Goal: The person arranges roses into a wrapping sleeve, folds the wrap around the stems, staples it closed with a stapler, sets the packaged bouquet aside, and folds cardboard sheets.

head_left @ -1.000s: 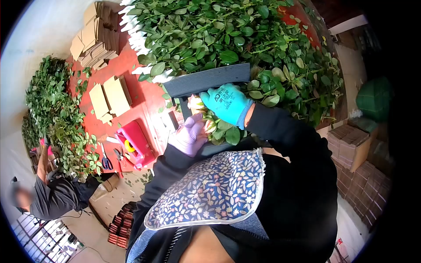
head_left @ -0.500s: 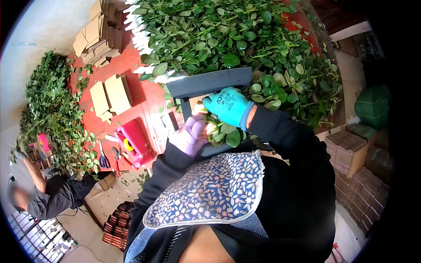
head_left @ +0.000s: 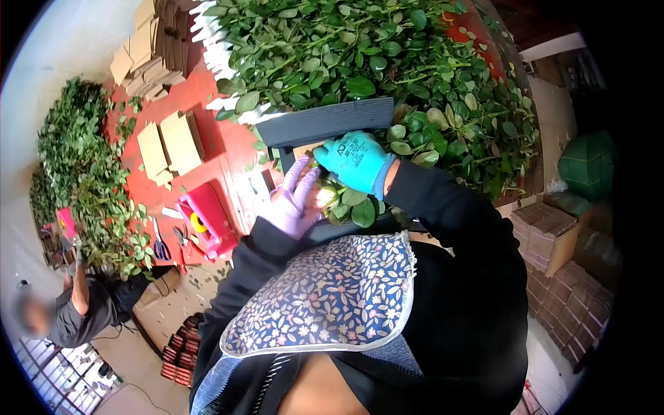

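Note:
My left hand [head_left: 293, 202], in a lilac glove, has its fingers stretched out beside pale rose heads [head_left: 325, 196], touching them. My right hand [head_left: 355, 163], in a teal glove, is closed over the rose stems just to the right; its palm side is hidden. Green rose leaves [head_left: 358, 209] stick out below it. Both hands work inside a black frame with a ridged panel [head_left: 325, 123] along its far side. A piece of brown cardboard [head_left: 301, 150] shows in the frame between the hands.
A large heap of leafy stems [head_left: 325, 55] covers the far side of the red table [head_left: 214, 160]. To the left are cardboard sheets [head_left: 181, 144], a pink holder [head_left: 207, 220], scissors [head_left: 160, 243] and pruners [head_left: 182, 236]. Another person [head_left: 76, 311] works at far left.
My left hand's fingers have straightened from a curl and now reach forward along the roses. My right hand has shifted slightly left. The other person's arm has moved.

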A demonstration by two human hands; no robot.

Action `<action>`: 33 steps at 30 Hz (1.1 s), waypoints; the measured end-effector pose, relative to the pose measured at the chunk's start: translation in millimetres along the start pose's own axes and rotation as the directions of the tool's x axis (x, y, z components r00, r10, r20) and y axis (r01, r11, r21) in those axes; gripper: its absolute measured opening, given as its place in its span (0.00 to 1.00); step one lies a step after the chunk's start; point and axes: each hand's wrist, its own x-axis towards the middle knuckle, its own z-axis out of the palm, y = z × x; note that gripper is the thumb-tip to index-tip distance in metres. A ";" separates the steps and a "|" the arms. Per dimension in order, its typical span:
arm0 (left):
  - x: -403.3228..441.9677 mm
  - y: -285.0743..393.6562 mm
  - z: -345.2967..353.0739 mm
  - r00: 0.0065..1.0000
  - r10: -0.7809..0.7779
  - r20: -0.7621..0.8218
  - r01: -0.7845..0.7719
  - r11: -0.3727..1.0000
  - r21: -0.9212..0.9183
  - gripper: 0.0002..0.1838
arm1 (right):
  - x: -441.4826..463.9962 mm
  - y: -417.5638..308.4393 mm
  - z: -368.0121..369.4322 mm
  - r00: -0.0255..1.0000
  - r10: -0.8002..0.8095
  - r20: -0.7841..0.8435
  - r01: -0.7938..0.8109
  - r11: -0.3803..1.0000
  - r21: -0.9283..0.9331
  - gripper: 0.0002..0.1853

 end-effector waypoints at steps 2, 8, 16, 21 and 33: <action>-0.4 -12.3 5.3 0.999 0.038 0.020 -0.036 0.997 -0.073 0.44 | -0.9 0.9 -3.1 0.999 -0.020 -0.029 0.020 1.000 -0.001 0.07; 1.0 -17.6 2.8 0.998 0.034 0.058 -0.030 0.997 -0.076 0.42 | -21.9 -17.1 -74.4 1.000 0.009 0.007 -0.009 0.996 0.085 0.14; 4.9 -14.4 -4.9 0.997 0.021 0.077 -0.015 0.996 -0.088 0.39 | -39.3 -21.7 -50.6 0.996 -0.062 0.070 0.066 0.996 -0.066 0.12; 6.6 -13.3 -4.9 0.998 0.040 0.054 -0.038 0.998 -0.042 0.38 | -26.2 -9.8 -68.6 0.949 0.065 -0.308 -0.048 0.997 0.064 0.16; 4.6 -15.3 -2.9 0.991 -0.015 0.134 0.016 1.000 -0.011 0.40 | 9.3 0.8 17.0 0.985 0.120 -0.124 -0.137 0.980 -0.142 0.17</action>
